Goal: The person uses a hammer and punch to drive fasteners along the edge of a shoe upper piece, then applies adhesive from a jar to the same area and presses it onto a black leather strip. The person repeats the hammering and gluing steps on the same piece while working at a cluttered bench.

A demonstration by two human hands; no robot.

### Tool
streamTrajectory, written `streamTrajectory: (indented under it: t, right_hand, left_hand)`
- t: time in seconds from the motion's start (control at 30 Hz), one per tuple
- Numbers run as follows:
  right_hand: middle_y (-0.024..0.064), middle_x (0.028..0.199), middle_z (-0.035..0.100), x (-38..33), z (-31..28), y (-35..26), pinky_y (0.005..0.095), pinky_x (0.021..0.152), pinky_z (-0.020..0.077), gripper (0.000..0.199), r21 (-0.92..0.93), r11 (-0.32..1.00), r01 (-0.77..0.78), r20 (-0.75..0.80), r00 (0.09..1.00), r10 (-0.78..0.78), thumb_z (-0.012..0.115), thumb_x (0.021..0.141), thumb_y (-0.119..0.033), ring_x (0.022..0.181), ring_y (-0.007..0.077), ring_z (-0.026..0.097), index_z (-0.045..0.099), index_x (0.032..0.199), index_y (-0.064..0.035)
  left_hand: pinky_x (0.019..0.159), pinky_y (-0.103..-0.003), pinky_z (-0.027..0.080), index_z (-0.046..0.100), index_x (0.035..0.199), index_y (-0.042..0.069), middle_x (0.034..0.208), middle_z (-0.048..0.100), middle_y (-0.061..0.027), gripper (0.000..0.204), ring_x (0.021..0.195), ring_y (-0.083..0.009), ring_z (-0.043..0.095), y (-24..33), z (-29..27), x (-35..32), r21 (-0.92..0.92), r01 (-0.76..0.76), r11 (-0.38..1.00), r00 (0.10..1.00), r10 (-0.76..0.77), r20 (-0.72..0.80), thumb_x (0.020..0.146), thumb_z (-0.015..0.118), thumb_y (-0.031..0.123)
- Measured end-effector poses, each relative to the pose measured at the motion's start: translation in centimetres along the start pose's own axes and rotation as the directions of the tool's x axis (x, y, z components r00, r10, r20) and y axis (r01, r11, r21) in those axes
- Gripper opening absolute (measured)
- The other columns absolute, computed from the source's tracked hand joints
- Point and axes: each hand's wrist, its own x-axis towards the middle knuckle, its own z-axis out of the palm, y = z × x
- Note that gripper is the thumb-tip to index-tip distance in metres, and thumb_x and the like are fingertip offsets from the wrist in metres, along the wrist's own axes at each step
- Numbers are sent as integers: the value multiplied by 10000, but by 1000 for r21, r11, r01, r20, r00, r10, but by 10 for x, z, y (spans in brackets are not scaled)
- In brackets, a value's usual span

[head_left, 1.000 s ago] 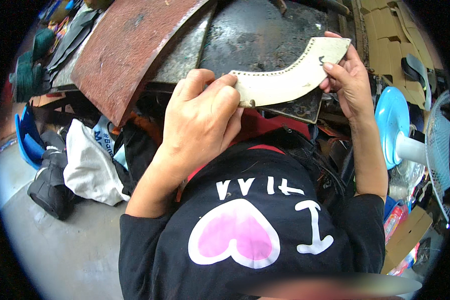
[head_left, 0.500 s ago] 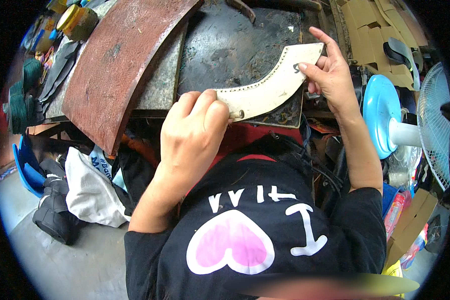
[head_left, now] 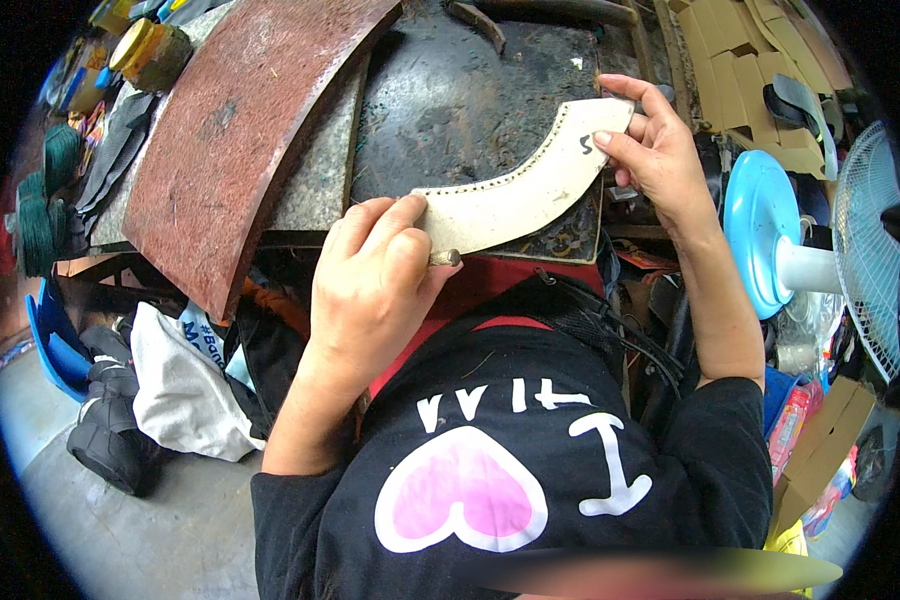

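One curved, perforated off-white panel (head_left: pixel 530 195): I see it just above the centre of the frame, dark holes lining its inner edge, over the black worktop (head_left: pixel 440 110).
Left hand (head_left: pixel 370 265): fingers curled, pinching the panel's left end; a short brownish rod (head_left: pixel 446 258) pokes out of the grip.
Right hand (head_left: pixel 660 165): pinching the panel's right end, thumb on its marked face, forefinger extended.
Red-brown sheet (head_left: pixel 240 120): upper left.
Fan (head_left: pixel 808 268): right side, blue base.
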Motion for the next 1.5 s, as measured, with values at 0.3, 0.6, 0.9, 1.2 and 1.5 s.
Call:
streamTrajectory:
  t: [0.3,0.6,0.9,1.2,1.5]
  right_hand:
    - [-7,830,666,0,-3,0,142,472,367,530,-11,999,-50,27,998,50,699,878,-92,559,11,508,497,1368,-83]
    - [-24,783,646,0,-6,0,133,460,342,501,-25,998,-52,39,998,53,671,911,-108,551,-4,504,498,1381,-99]
    - [-13,839,668,2,-6,3,132,460,335,498,-18,999,-44,26,999,44,659,920,-111,544,-8,480,491,1390,-96]
    - [-11,826,657,2,-6,4,137,466,337,500,-40,999,-30,32,999,31,654,920,-107,546,-1,484,489,1392,-100]
    - [-31,764,629,0,-5,3,139,462,337,498,-31,999,-45,14,999,45,664,916,-119,552,-3,496,500,1385,-110]
  left_hand:
    - [817,-424,534,501,830,23,1104,660,-186,373,965,-364,632,-5,8,-14,-104,37,994,992,-48,-114,628,815,34]
    - [832,-438,540,462,908,33,1148,652,-208,425,1009,-388,635,-6,8,-18,-124,28,992,995,-40,-94,689,826,47]
    - [836,-432,534,493,853,26,1092,668,-193,362,990,-373,643,-7,11,-19,-125,4,992,990,-22,-142,669,804,48]
    - [841,-443,538,474,867,46,1096,683,-196,391,996,-391,656,-9,10,-19,-107,-25,994,989,9,-149,703,828,69]
    - [869,-421,469,550,859,82,1172,660,-88,153,997,-306,611,-2,9,-11,4,3,1000,1000,-3,-20,760,649,144]
